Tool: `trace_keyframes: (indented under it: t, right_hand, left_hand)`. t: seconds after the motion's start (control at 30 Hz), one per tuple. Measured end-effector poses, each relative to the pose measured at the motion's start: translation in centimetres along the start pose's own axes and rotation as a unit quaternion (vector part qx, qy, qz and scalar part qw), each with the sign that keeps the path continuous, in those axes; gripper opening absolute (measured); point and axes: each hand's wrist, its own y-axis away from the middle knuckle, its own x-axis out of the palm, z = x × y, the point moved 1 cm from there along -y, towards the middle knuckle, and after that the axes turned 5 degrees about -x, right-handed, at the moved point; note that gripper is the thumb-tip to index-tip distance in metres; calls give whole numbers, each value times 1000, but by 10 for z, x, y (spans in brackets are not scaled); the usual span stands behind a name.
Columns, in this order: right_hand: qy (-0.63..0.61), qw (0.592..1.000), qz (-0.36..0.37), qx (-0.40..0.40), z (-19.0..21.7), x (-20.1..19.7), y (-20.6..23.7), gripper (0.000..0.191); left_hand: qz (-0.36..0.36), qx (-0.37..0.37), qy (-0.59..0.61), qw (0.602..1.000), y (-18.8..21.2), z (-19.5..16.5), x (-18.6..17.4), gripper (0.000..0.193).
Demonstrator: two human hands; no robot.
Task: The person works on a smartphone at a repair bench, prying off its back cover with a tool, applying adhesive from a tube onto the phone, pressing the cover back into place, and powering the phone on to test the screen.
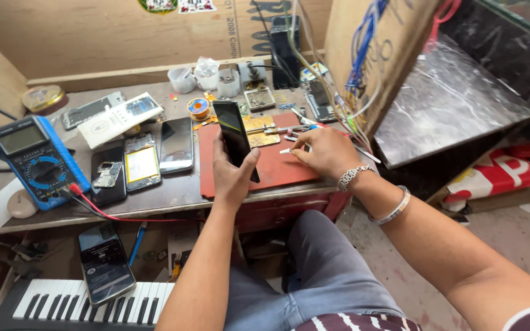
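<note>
The cluttered worktop [173, 196] carries a red mat [277, 165], a blue multimeter [35, 160] and several opened phones [142, 162], spread flat so their insides stay reachable. Above the mat, the left hand [233, 175] has its grip clamped on a black smartphone [235, 140], tilted upright toward the eyes. The right hand [326, 153] rests on the mat, fingers pinched together on a small white tool [287, 150].

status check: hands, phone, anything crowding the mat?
Left hand grips black phone upright over red mat. Right hand down on mat, pinching small white tool. Brass jig and tweezers crowd the mat's far edge.
</note>
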Motion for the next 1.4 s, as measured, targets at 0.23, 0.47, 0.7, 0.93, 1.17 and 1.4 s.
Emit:
trace_keyframes:
  t: [0.23,0.47,0.7,0.93,1.17,1.4]
  right_hand:
    - [-92,994,-34,-49,-12,14,-30,31]
    - [-363,931,-20,-35,-42,9,-19,51]
    - [-766,635,69,79,-29,22,17,56]
    - [-717,675,122,124,29,35,23,49]
    - [-419,900,0,-120,63,27,20,71]
    - [-339,938,3,-65,72,25,17,71]
  left_hand:
    - [20,-48,0,999,-1,11,-1,74]
    - [47,-91,86,991,-6,13,-11,93]
    - [127,-102,295,941,-9,8,-22,74]
    - [158,-108,328,925,-5,2,-28,68]
    - [145,-88,302,938,-5,5,-25,83]
    - [150,-101,267,947,-4,3,-26,93]
